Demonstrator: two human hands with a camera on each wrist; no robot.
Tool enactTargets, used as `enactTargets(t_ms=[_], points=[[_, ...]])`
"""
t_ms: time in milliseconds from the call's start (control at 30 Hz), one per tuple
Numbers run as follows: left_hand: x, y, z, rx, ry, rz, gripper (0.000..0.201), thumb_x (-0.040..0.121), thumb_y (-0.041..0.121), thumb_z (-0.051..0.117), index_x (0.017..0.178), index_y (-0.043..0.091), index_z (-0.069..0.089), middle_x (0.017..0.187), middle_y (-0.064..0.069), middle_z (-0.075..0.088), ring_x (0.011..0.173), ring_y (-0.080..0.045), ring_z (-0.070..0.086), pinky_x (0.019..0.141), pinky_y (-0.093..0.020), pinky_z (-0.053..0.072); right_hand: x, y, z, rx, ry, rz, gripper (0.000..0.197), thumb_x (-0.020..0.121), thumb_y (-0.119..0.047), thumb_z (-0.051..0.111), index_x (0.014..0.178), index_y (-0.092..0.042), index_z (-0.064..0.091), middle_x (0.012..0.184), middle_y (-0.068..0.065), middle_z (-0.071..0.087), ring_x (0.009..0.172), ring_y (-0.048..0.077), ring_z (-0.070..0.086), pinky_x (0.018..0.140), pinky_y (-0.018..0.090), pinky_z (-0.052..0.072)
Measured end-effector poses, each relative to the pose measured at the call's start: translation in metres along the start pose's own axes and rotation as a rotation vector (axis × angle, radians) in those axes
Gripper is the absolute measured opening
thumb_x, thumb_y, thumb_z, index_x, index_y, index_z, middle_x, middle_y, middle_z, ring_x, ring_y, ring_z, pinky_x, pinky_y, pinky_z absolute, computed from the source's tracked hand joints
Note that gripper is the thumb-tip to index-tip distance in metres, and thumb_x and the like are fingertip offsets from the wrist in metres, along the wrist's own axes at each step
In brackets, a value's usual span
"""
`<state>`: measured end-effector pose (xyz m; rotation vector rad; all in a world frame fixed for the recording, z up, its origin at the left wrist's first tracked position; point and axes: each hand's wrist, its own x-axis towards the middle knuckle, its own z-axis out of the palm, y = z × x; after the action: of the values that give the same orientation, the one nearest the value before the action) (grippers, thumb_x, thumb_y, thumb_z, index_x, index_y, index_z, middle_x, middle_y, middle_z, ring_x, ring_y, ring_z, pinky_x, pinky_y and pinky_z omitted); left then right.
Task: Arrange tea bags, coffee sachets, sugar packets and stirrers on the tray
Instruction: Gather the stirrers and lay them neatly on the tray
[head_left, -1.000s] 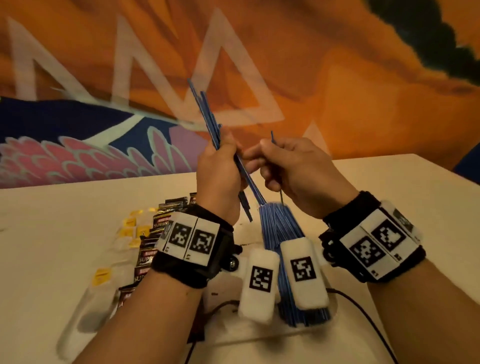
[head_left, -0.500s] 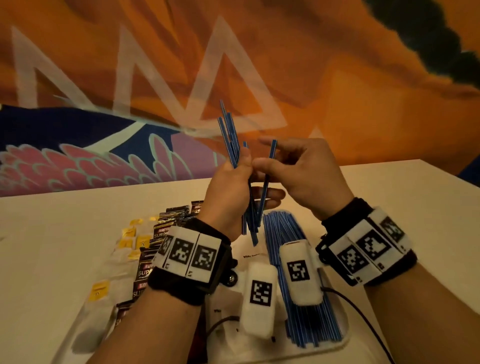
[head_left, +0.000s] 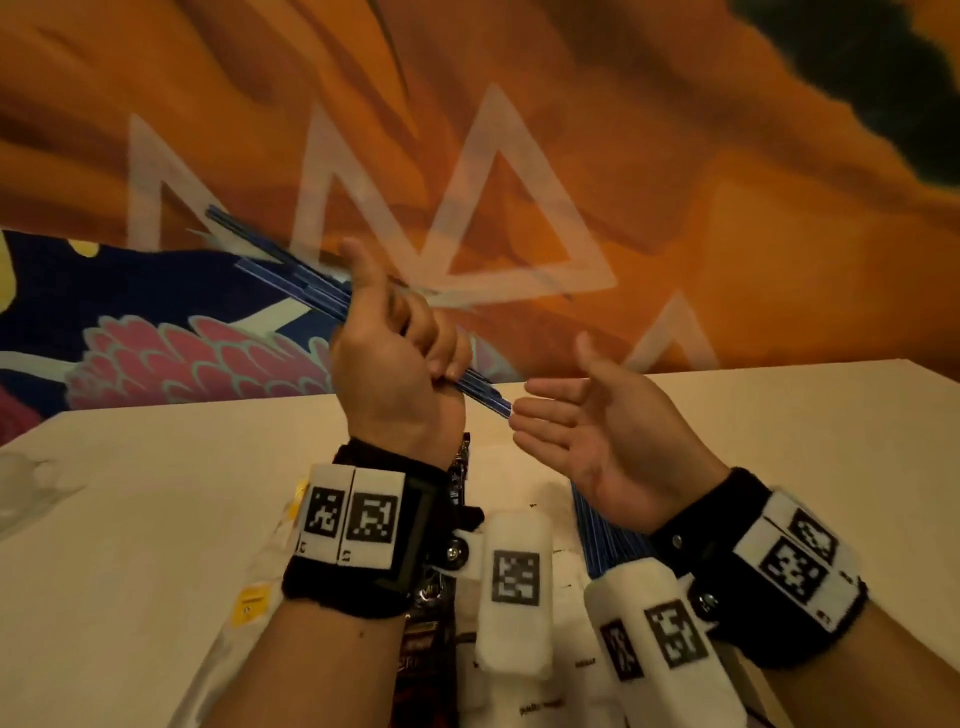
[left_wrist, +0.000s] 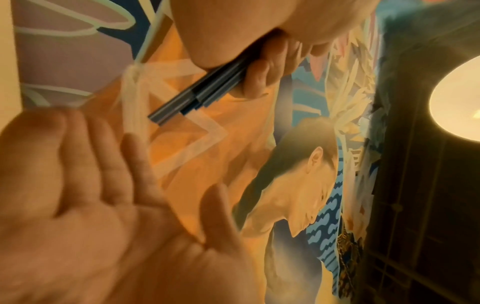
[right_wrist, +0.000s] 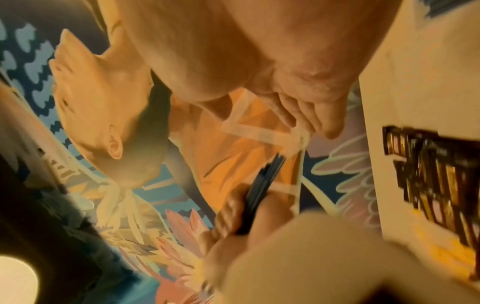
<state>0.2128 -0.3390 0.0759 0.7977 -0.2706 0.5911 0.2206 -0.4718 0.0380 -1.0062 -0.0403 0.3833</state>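
Observation:
My left hand (head_left: 400, 364) is raised above the table and grips a bundle of blue stirrers (head_left: 291, 275). The bundle slants from upper left down to the right, and its lower ends (head_left: 493, 400) stick out below the fist. My right hand (head_left: 587, 431) is open and holds nothing, its fingertips close to those lower ends. In the left wrist view the curled fingers (left_wrist: 262, 70) clamp the stirrers (left_wrist: 197, 96) above the open right palm (left_wrist: 91, 205). More blue stirrers (head_left: 597, 530) lie on the tray (head_left: 208, 691) under my right wrist.
On the tray are dark coffee sachets (head_left: 431, 639), tea bags with yellow tags (head_left: 249, 605) and white sugar packets (head_left: 571, 670), largely hidden by my wrists. The coffee sachets (right_wrist: 428, 174) also show in the right wrist view. The pale table (head_left: 130, 519) meets a painted wall (head_left: 675, 156).
The left hand tipped the stirrer bundle from upright to a slant up to the left. The right hand let go of the single stirrer it pinched and opened flat.

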Motion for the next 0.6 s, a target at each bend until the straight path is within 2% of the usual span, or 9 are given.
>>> enactTargets(t_ms=[133, 233, 300, 333, 367, 433, 467, 533, 600], points=[[-0.004, -0.021, -0.002, 0.018, 0.046, -0.123, 0.060, 0.096, 0.042, 0.049, 0.045, 0.017, 0.029, 0.044, 0.002, 0.025, 0.036, -0.012, 0.028, 0.040, -0.023, 0.029, -0.009, 0.002, 0.017, 0.108, -0.153, 0.051, 0.068, 0.094, -0.053, 0.045, 0.129, 0.005, 0.049, 0.130, 0.026, 0.057, 0.118, 0.030, 0.059, 0.104, 0.042, 0.044], [-0.009, -0.035, -0.004, 0.073, 0.042, -0.169, 0.060, 0.095, 0.039, 0.052, 0.045, 0.014, 0.030, 0.042, -0.002, 0.026, 0.037, -0.016, 0.032, 0.043, -0.025, 0.033, -0.011, 0.001, 0.018, 0.101, -0.168, 0.029, 0.067, 0.095, -0.052, 0.044, 0.127, 0.007, 0.051, 0.126, 0.024, 0.061, 0.116, 0.031, 0.061, 0.105, 0.042, 0.044], [-0.012, -0.042, -0.005, 0.125, 0.037, -0.175, 0.060, 0.095, 0.037, 0.053, 0.043, 0.015, 0.032, 0.040, -0.002, 0.028, 0.037, -0.016, 0.032, 0.044, -0.027, 0.032, -0.011, 0.002, 0.016, 0.097, -0.160, 0.006, 0.064, 0.095, -0.052, 0.046, 0.116, 0.008, 0.054, 0.110, 0.019, 0.066, 0.108, 0.027, 0.062, 0.103, 0.038, 0.045], [-0.014, -0.044, -0.004, 0.173, 0.027, -0.167, 0.059, 0.095, 0.035, 0.053, 0.043, 0.015, 0.032, 0.040, -0.001, 0.027, 0.037, -0.017, 0.032, 0.045, -0.028, 0.030, -0.012, 0.004, 0.016, 0.078, -0.172, -0.006, 0.057, 0.094, -0.052, 0.046, 0.108, 0.003, 0.055, 0.098, 0.016, 0.062, 0.100, 0.026, 0.060, 0.100, 0.035, 0.046], [-0.015, -0.045, -0.004, 0.221, 0.010, -0.155, 0.058, 0.095, 0.033, 0.053, 0.044, 0.015, 0.032, 0.039, -0.001, 0.027, 0.036, -0.016, 0.030, 0.044, -0.028, 0.028, -0.012, 0.005, 0.016, 0.049, -0.185, -0.017, 0.052, 0.094, -0.052, 0.046, 0.106, -0.003, 0.055, 0.093, 0.015, 0.057, 0.096, 0.025, 0.057, 0.096, 0.034, 0.045], [-0.016, -0.047, -0.005, 0.295, -0.026, -0.151, 0.055, 0.096, 0.027, 0.053, 0.047, 0.018, 0.031, 0.039, 0.002, 0.023, 0.034, -0.014, 0.022, 0.040, -0.024, 0.020, -0.014, 0.005, 0.015, -0.102, -0.172, -0.065, 0.052, 0.093, -0.052, 0.048, 0.113, -0.005, 0.058, 0.103, 0.007, 0.062, 0.101, 0.020, 0.059, 0.096, 0.034, 0.043], [-0.015, -0.047, -0.007, 0.333, -0.033, -0.171, 0.053, 0.095, 0.026, 0.054, 0.048, 0.020, 0.032, 0.040, 0.004, 0.023, 0.034, -0.012, 0.019, 0.039, -0.021, 0.017, -0.015, 0.002, 0.013, -0.252, -0.123, -0.150, 0.047, 0.090, -0.052, 0.049, 0.115, -0.014, 0.060, 0.113, 0.000, 0.065, 0.107, 0.015, 0.060, 0.097, 0.033, 0.044], [-0.009, -0.046, -0.015, 0.552, -0.085, -0.164, 0.052, 0.093, 0.027, 0.058, 0.048, 0.023, 0.033, 0.042, 0.005, 0.025, 0.035, -0.012, 0.019, 0.041, -0.022, 0.017, -0.020, -0.012, 0.007, -0.654, 0.031, -0.460, 0.034, 0.085, -0.058, 0.050, 0.111, -0.037, 0.057, 0.123, -0.014, 0.060, 0.107, 0.000, 0.057, 0.094, 0.025, 0.045], [-0.004, -0.043, -0.025, 0.980, -0.230, -0.041, 0.052, 0.092, 0.027, 0.060, 0.048, 0.022, 0.032, 0.044, 0.005, 0.026, 0.040, -0.013, 0.021, 0.045, -0.027, 0.018, -0.026, -0.027, 0.000, -0.925, 0.151, -0.782, 0.035, 0.088, -0.059, 0.048, 0.116, -0.039, 0.053, 0.117, -0.021, 0.058, 0.103, -0.010, 0.054, 0.081, 0.007, 0.044]])
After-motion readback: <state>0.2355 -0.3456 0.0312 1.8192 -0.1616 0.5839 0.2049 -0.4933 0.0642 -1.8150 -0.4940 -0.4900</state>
